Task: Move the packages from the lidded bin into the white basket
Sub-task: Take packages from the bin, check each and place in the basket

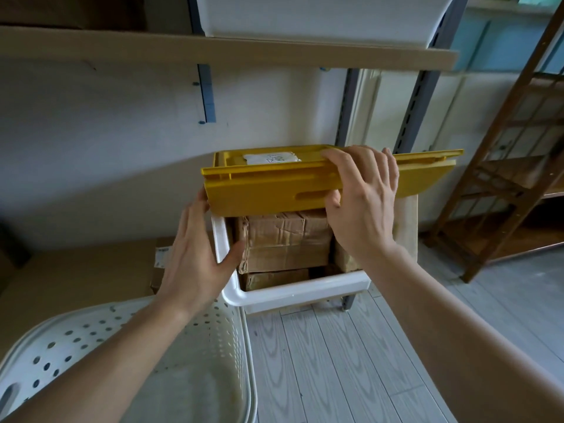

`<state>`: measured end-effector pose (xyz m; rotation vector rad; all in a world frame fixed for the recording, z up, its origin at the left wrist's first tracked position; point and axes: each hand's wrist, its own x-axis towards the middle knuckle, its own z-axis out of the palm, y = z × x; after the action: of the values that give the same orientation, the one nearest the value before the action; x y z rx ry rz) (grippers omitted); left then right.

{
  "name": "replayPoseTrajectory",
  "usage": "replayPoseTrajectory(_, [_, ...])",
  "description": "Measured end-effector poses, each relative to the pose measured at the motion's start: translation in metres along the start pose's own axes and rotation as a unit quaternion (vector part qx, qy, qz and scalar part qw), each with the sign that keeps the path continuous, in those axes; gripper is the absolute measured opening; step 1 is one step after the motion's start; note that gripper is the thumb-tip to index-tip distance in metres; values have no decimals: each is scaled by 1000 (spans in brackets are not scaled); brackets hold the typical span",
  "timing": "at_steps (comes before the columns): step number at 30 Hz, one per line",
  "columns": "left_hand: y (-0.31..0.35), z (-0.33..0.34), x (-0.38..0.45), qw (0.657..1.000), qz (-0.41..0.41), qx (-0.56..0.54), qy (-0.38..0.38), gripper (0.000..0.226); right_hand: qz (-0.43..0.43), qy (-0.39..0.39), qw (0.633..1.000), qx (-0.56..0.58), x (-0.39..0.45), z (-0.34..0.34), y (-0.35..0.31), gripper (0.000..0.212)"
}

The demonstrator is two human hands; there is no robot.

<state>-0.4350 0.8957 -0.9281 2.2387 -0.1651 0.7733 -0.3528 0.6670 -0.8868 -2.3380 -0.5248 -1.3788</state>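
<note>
Yellow lid [274, 190] is raised off the white bin [293, 293] at centre frame; my right hand [360, 203] grips its edge, my left hand [195, 254] steadies it with fingers straight. Cardboard packages [283, 239] all sit inside; the basket [122, 346], lower left, looks empty.

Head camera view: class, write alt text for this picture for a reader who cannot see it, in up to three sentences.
A person's two hands lift a yellow lid off a white bin packed with brown cardboard packages. The right hand grips the lid's front edge; the left hand is at its left end. A perforated white basket stands on the floor, lower left.
</note>
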Motion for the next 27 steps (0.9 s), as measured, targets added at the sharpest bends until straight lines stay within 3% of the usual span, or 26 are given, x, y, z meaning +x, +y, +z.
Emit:
replayPoseTrajectory(3, [-10, 6, -1, 1000, -13, 19, -2, 80, 32, -6, 999, -9, 15, 6, -8, 45])
replayPoseTrajectory(6, [-14, 8, 1, 997, -82, 9, 5, 75, 48, -6, 999, -24, 23, 11, -12, 40])
replayPoseTrajectory(10, [-22, 14, 8, 992, -119, 29, 9, 10, 36, -22, 999, -28, 29, 11, -8, 36])
replayPoseTrajectory(12, [-25, 17, 10, 988, -152, 32, 7, 27, 15, -50, 998, -28, 35, 5, -1, 37])
replayPoseTrajectory(16, [-26, 18, 12, 987, -161, 25, 7, 19, -27, -106, 994, 9, 45, -4, 16, 45])
replayPoseTrajectory(22, [-27, 19, 11, 989, -149, 23, 8, 25, -28, -142, 987, 70, 54, -12, 20, 43])
replayPoseTrajectory(24, [-27, 18, 11, 989, -142, 26, 7, 27, -30, -132, 988, 77, 55, -12, 19, 41])
replayPoseTrajectory(27, [-27, 18, 10, 989, -143, 29, 8, 34, 1, -52, 998, 28, 48, -7, 9, 44])
